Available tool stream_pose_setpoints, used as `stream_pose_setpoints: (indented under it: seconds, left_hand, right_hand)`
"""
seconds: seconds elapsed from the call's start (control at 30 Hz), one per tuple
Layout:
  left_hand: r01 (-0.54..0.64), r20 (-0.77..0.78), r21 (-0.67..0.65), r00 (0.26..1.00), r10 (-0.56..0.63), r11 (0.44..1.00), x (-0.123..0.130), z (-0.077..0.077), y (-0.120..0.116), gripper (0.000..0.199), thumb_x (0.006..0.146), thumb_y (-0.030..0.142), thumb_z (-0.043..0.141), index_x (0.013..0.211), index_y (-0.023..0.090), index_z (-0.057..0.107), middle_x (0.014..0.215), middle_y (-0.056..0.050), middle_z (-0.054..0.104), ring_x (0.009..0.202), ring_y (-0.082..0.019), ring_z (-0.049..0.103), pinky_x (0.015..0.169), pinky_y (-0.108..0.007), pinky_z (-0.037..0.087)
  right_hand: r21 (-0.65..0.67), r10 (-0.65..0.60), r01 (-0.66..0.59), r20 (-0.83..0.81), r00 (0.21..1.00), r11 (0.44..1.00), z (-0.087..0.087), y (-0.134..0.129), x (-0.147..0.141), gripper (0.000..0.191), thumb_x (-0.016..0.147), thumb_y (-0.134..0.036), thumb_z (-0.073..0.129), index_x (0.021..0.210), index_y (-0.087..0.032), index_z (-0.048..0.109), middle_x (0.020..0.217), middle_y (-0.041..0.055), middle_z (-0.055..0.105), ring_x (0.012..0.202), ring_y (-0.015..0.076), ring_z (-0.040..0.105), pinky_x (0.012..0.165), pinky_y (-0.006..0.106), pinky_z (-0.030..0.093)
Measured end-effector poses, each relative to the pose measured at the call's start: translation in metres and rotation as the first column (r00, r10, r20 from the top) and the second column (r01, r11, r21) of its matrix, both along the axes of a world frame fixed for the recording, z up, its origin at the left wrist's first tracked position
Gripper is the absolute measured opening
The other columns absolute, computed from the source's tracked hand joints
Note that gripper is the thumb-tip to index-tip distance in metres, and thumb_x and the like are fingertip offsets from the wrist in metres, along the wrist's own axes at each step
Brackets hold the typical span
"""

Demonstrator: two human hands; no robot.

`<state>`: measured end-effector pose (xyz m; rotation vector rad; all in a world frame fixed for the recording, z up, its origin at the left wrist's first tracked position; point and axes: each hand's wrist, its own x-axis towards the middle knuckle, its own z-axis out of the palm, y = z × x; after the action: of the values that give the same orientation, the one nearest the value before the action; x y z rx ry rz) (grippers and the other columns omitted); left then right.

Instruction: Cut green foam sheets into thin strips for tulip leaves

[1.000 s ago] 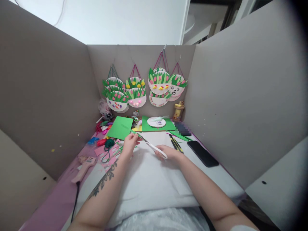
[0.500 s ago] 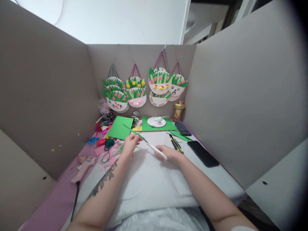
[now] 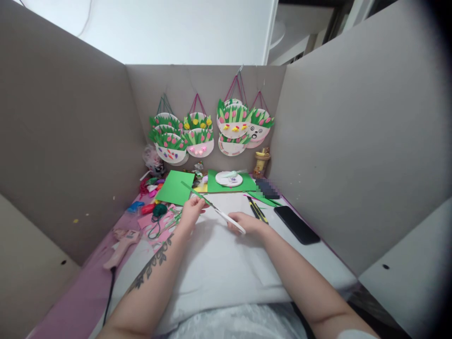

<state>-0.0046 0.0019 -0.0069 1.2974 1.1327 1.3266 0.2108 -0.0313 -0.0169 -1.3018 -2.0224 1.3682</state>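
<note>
Between the thumb and fingers of my left hand [image 3: 192, 210] is a narrow strip of green paper [image 3: 191, 189], which slants up and to the left. My right hand [image 3: 245, 223] is closed on a pair of scissors with white handles [image 3: 231, 221]. The scissor blades point at the strip's lower end, close to my left fingertips; whether they touch the paper I cannot tell. Both hands are held above the white table surface [image 3: 219, 263]. Behind my left hand lies a green paper sheet [image 3: 174, 187].
Paper plate baskets [image 3: 233, 125] hang on the back panel. Left lie a dark green yarn ball [image 3: 160, 210], pink paper scraps and a pink glue gun [image 3: 122, 247]. Right are yellow-black cutters [image 3: 258, 210] and a black phone [image 3: 296, 225]. A white plate [image 3: 223, 179] rests on green paper behind.
The view has shifted very slightly. Both hands keep their hold on the paper strip and the scissors, with hardly any movement.
</note>
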Motion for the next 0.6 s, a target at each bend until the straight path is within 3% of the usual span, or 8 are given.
stream_pose_setpoints:
  seconds: [0.6]
  left_hand:
    - [0.007,-0.038,0.004,0.999,-0.007,1.000,-0.010,-0.009,0.012,0.026,0.070,0.044,0.060,0.070,0.018,0.056,0.075,-0.003,0.066,0.081,-0.022,0.066,0.064,-0.028,0.045]
  right_hand:
    - [0.026,-0.018,0.017,0.039,0.999,1.000,-0.005,0.004,0.005,0.009,0.066,-0.023,0.055,0.072,-0.017,0.051,0.054,-0.0050,0.051,0.046,0.0075,0.045,0.043,0.017,0.032]
